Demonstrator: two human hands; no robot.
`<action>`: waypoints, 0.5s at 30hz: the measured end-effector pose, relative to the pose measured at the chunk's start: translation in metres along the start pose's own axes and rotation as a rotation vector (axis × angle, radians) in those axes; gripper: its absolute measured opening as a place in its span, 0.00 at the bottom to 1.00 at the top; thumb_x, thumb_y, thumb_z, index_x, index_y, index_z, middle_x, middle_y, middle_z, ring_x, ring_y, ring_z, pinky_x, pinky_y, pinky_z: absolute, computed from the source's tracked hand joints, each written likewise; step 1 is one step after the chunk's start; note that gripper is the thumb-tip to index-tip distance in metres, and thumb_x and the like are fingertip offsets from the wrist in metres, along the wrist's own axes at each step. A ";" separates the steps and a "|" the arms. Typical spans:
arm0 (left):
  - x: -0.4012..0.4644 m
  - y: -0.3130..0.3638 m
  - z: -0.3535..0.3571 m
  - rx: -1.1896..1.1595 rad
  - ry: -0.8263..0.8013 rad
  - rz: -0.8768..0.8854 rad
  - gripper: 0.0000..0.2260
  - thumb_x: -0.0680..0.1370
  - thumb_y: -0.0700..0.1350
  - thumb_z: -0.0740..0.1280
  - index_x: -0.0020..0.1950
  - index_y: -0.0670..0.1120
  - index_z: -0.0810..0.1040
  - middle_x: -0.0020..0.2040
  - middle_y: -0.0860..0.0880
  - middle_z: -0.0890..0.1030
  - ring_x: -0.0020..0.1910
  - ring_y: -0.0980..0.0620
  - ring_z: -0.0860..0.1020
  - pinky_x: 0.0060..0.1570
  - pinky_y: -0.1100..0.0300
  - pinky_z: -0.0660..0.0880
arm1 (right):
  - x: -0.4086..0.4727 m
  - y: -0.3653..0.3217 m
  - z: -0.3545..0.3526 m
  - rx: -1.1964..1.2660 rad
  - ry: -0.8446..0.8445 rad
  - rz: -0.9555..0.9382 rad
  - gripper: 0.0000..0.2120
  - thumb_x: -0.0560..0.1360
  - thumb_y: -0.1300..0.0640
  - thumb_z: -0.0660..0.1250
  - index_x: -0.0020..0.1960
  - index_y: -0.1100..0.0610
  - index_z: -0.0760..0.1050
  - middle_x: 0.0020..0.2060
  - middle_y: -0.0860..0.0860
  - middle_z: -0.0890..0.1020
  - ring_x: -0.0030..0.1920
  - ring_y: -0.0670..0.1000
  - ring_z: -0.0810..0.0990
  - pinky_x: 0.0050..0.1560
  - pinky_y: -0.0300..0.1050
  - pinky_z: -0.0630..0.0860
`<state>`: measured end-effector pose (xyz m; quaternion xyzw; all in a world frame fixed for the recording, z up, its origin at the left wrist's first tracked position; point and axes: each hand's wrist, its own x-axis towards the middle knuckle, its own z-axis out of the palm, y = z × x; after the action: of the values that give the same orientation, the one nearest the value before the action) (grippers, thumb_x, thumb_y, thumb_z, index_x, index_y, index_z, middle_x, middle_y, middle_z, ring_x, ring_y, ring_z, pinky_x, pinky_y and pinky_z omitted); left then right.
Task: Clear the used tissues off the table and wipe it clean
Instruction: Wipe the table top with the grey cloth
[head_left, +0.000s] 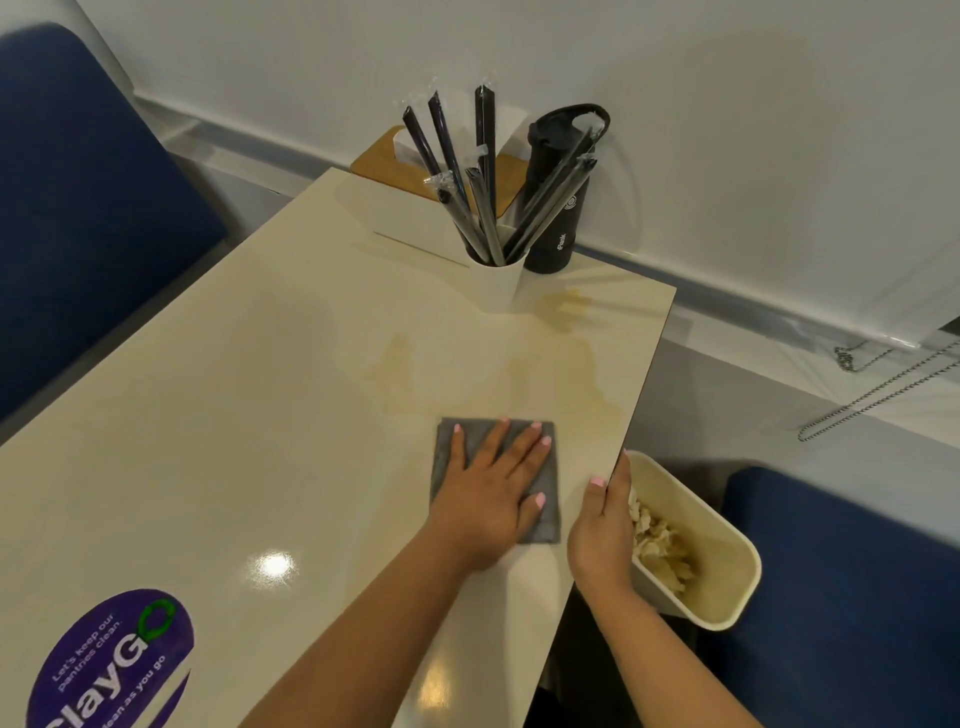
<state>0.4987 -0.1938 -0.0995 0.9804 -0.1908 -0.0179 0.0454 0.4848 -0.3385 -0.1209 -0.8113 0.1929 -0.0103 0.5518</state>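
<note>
The left hand (488, 499) pressed a grey cloth (496, 480) on the tabletop (260, 389), fingers (524, 447) spread wide. The right hand (602, 525) gripped the tabletop's right edge beside a bin (717, 571) of used tissues (660, 551).

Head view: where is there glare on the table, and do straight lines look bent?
Head view: a bright lamp glare sits on the glossy table left of the left hand; a fainter reflection lies near the bottom edge; the wall skirting bows from wide-angle distortion.
</note>
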 end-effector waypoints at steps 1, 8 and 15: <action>0.006 -0.009 -0.001 0.005 0.000 -0.039 0.27 0.77 0.57 0.50 0.74 0.49 0.61 0.74 0.51 0.64 0.72 0.44 0.63 0.67 0.31 0.55 | 0.000 0.001 0.000 0.004 -0.002 -0.006 0.24 0.82 0.50 0.47 0.77 0.51 0.50 0.70 0.53 0.69 0.66 0.54 0.70 0.64 0.46 0.67; -0.040 -0.026 0.005 -0.016 0.061 -0.239 0.27 0.77 0.58 0.51 0.75 0.49 0.58 0.75 0.51 0.61 0.74 0.44 0.56 0.67 0.35 0.49 | 0.001 0.003 0.000 0.038 -0.020 0.015 0.24 0.81 0.47 0.47 0.76 0.48 0.51 0.67 0.51 0.71 0.65 0.53 0.71 0.61 0.46 0.67; 0.013 -0.003 0.000 -0.028 -0.016 -0.142 0.28 0.76 0.59 0.50 0.75 0.50 0.60 0.74 0.52 0.64 0.74 0.45 0.59 0.66 0.32 0.53 | 0.000 0.002 0.001 0.015 -0.007 0.000 0.24 0.81 0.45 0.47 0.76 0.48 0.51 0.68 0.53 0.70 0.64 0.54 0.72 0.60 0.46 0.68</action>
<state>0.5122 -0.1962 -0.0996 0.9906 -0.1211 -0.0314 0.0561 0.4849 -0.3383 -0.1227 -0.8072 0.1909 -0.0088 0.5585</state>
